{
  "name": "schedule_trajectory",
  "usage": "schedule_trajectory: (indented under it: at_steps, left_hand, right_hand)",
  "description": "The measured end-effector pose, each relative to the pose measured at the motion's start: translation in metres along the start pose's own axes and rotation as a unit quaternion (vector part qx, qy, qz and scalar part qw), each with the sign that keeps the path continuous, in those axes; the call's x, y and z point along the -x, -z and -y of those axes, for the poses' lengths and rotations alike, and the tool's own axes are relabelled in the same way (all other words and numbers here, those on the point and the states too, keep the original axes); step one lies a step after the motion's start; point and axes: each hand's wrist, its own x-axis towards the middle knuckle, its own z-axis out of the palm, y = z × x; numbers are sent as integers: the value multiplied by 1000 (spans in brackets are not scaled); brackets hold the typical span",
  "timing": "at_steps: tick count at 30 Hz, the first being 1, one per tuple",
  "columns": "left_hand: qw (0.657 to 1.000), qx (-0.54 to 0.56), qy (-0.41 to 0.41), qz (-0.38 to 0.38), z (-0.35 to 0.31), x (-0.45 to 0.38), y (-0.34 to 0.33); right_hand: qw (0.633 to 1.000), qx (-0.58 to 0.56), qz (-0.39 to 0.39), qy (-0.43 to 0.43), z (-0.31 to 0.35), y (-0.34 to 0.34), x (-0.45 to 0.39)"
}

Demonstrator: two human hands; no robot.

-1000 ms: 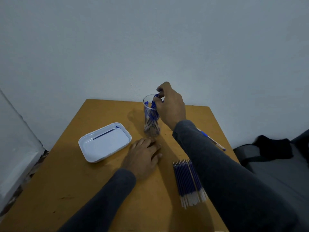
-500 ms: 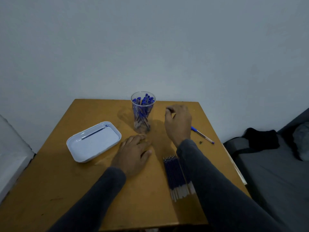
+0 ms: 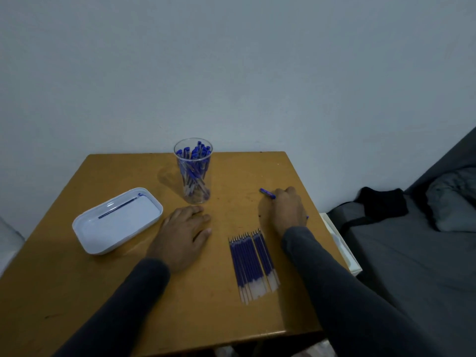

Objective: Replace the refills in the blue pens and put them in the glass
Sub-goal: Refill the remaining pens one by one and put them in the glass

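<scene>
Our right hand (image 3: 288, 210) lies over the last loose pen (image 3: 268, 194) near the table's (image 3: 103, 292) right edge, fingers curled down onto it; the blue cap end sticks out past the knuckles, and we judge the fingers are closing round the barrel, though the grip itself is hidden under the hand. Our left hand (image 3: 184, 231) rests flat and relaxed on the wood, just in front of the glass (image 3: 193, 173), which stands upright and is crowded with blue pens. The fresh refills (image 3: 253, 264) lie in a neat row between our forearms, and one used refill (image 3: 118, 208) sits in the white tray (image 3: 85, 240). To do this well we should lift the pen clear, bring it to the middle where both hands can meet, and unscrew it over the table so no small part rolls off the near edge
</scene>
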Motion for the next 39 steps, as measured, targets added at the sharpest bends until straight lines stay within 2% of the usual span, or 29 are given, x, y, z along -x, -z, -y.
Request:
schedule_trajectory:
  at_steps: [9, 13, 15, 19, 22, 25, 28, 31, 35, 39]
  left_hand:
    - [1000, -3, 8, 10, -2, 1, 4]
    - [1000, -5, 15, 2, -7, 3, 4]
    - [1000, -1, 14, -23, -10, 10, 1]
    - [996, 13, -6, -88, -14, 35, -2]
    - [992, 61, 29, -109, -11, 54, 4]
    - [970, 197, 71, -126, -8, 73, 17]
    - [947, 301, 72, -88, -11, 92, 34]
    - [928, 360, 80, -52, -11, 103, 40]
    - [928, 352, 103, -74, -4, 109, 39]
    - [928, 347, 116, -72, 2, 113, 39]
  right_hand:
    - [1000, 7, 13, 1, 15, 10, 6]
    - [999, -46, 13, 20, 40, 25, 18]
    - [991, -115, 48, 47, 54, 33, 29]
    - [946, -266, 154, 98, 79, 41, 57]
    - [891, -407, 196, 52, 89, 33, 79]
    - [841, -497, 212, 16, 98, 21, 102]
    - [780, -584, 225, -28, 110, 9, 123]
    - [734, -635, 230, -70, 115, 0, 137]
    - [687, -667, 276, -87, 112, -1, 146]
    - [671, -664, 321, -83, 107, -3, 150]
